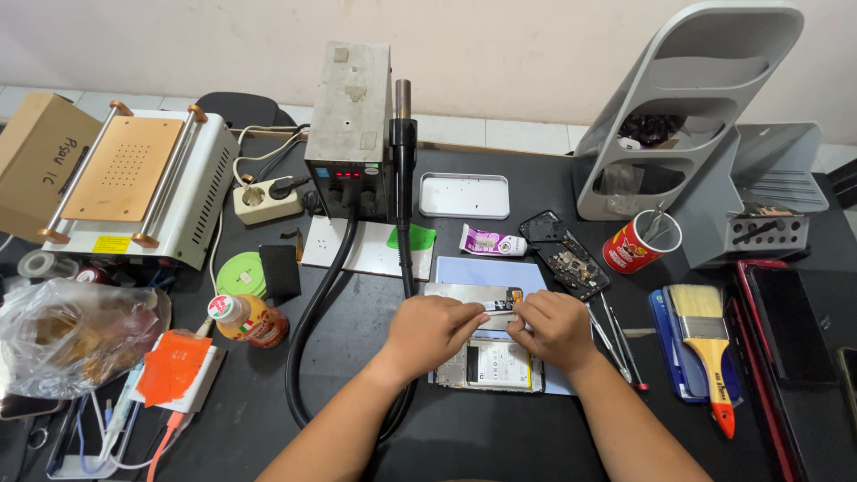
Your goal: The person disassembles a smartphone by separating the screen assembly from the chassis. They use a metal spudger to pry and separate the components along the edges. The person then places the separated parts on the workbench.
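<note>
My left hand and my right hand meet over an opened smartphone that lies on a pale blue mat. Both pinch a small silver strip-like part between their fingertips, just above the phone's exposed battery. A flat metal plate rests right behind the hands. To the right of the mat lies a black phone frame with a bare circuit board.
A hot-air station with its handle and black hose stands behind. A heating plate machine sits left. Tweezers and screwdrivers, a brush, a red can, a metal tray, a small bottle surround the mat.
</note>
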